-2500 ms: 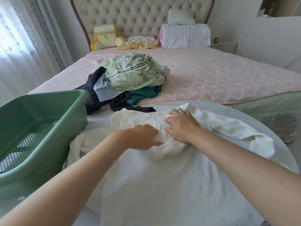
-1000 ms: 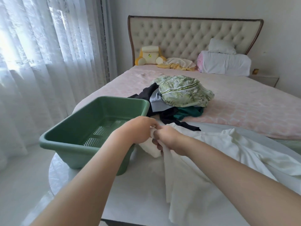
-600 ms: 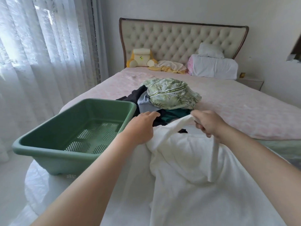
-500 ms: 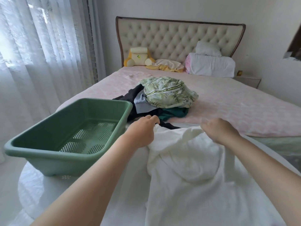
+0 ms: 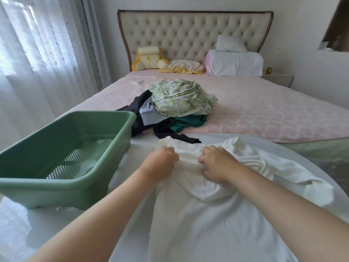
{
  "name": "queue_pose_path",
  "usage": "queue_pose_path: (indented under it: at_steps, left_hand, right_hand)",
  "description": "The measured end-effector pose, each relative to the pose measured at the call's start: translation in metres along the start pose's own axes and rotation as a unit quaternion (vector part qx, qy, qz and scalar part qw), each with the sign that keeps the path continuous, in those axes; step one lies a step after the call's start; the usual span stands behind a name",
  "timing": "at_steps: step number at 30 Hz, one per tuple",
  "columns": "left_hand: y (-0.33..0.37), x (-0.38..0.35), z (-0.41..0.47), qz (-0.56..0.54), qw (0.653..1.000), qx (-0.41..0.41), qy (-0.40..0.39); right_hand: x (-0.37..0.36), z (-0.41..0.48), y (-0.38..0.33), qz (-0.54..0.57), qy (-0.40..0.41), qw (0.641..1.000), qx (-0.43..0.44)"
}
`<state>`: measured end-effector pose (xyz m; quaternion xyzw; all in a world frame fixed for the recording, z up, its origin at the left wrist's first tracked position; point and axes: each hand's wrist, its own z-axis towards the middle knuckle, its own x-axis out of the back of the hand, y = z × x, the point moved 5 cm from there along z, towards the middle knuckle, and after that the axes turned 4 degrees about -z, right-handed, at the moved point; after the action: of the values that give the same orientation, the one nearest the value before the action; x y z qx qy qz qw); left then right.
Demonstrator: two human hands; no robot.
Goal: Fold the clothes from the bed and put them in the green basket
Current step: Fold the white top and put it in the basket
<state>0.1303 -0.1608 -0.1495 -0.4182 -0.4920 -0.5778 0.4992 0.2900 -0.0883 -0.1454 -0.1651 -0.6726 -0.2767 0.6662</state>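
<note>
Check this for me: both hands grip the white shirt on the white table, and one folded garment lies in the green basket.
Not right. In the head view the green basket holds nothing, its perforated floor bare. The rest stands: left hand and right hand grip the white shirt on the white table.

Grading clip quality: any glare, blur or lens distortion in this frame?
Head view: daylight through the curtain washes out the upper left and puts a sheen on the white table; wide-angle stretches both forearms; left hand, right hand and white garment look sharp.
</note>
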Motion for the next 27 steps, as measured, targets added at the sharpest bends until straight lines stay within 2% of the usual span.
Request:
queue_pose_path:
  at_steps: [2, 4, 6, 7, 8, 10, 13, 14, 16, 17, 19, 21, 23, 25, 27]
  left_hand:
    - [0.002, 0.007, -0.002, -0.017, 0.999, -0.035, 0.026]
    - [0.001, 0.006, -0.006, -0.062, 0.997, -0.038, -0.006]
    - [-0.003, -0.005, -0.011, -0.145, 0.983, 0.014, -0.109]
    - [-0.004, -0.012, -0.015, -0.176, 0.971, 0.040, -0.158]
    - [-0.004, -0.017, -0.018, -0.200, 0.960, 0.061, -0.186]
    - [-0.003, -0.017, -0.017, -0.235, 0.951, 0.092, -0.180]
    - [-0.008, -0.007, -0.004, -0.211, 0.973, 0.072, -0.053]
    - [-0.011, -0.004, 0.000, -0.203, 0.977, 0.059, 0.000]
    - [-0.020, 0.000, 0.007, -0.172, 0.982, 0.045, 0.072]
    - [-0.025, 0.000, 0.011, -0.145, 0.985, 0.043, 0.081]
    - [-0.035, -0.005, 0.021, -0.088, 0.994, 0.047, 0.044]
    - [-0.044, -0.014, 0.031, -0.061, 0.996, 0.055, -0.030]
    - [-0.052, -0.021, 0.037, -0.048, 0.994, 0.060, -0.081]
    - [-0.055, -0.016, 0.044, -0.030, 0.996, 0.065, -0.057]
    - [-0.059, -0.002, 0.052, -0.042, 0.995, 0.077, 0.042]
  right_hand:
    - [0.006, 0.000, 0.006, 0.030, 0.010, 0.999, -0.016]
    - [0.013, -0.002, 0.009, 0.046, 0.008, 0.999, -0.019]
    - [0.011, -0.005, 0.010, 0.043, -0.061, 0.997, -0.020]
    - [0.007, -0.009, 0.009, 0.049, -0.122, 0.991, -0.022]
    - [0.002, -0.013, 0.009, 0.067, -0.177, 0.982, -0.026]
    - [-0.003, -0.019, 0.009, 0.136, -0.232, 0.961, -0.055]
    - [0.004, -0.012, 0.017, 0.241, -0.147, 0.952, -0.116]
    - [0.008, -0.010, 0.018, 0.247, -0.107, 0.955, -0.127]
    - [0.010, -0.005, 0.023, 0.190, -0.050, 0.971, -0.133]
    - [0.007, -0.004, 0.025, 0.155, -0.052, 0.977, -0.140]
    - [-0.004, -0.004, 0.031, 0.108, -0.093, 0.977, -0.159]
    - [-0.014, -0.001, 0.038, 0.129, -0.110, 0.971, -0.169]
    - [-0.017, 0.003, 0.043, 0.184, -0.087, 0.964, -0.174]
    - [-0.014, 0.008, 0.047, 0.232, -0.042, 0.954, -0.185]
    - [-0.009, 0.012, 0.053, 0.240, 0.004, 0.950, -0.198]
